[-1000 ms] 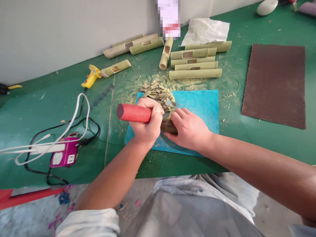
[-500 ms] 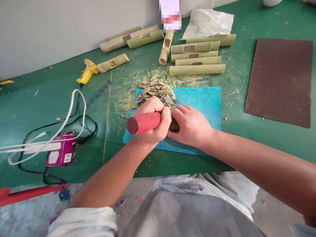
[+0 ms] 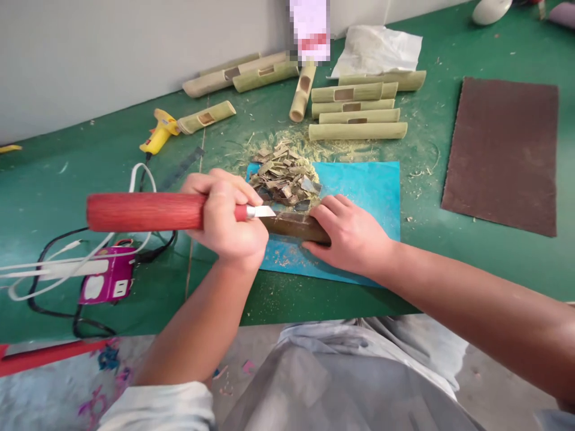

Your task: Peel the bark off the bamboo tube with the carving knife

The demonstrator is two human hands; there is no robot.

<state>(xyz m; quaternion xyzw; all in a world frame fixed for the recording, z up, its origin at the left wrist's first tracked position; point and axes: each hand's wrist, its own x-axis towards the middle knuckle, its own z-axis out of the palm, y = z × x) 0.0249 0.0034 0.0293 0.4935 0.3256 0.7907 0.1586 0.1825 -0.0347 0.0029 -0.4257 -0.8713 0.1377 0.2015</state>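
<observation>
My left hand is closed around the red wooden handle of a carving knife. Its short slanted blade points right, at the left end of a brown bamboo tube. Whether the blade touches the tube I cannot tell. My right hand grips the tube's right part and presses it onto a blue sheet; the tube's right end is hidden under the fingers. Just behind the tube lies a heap of bamboo chips, with pale sawdust around it.
Several cut bamboo tubes lie at the back, near a white paper sheet. A yellow glue gun and a purple power strip with tangled cables are at left. At right lies a brown board on the green table.
My left hand has moved left, and the knife has swung so its handle points left and its blade shows. More of the bamboo tube is visible; my right hand stays on it.
</observation>
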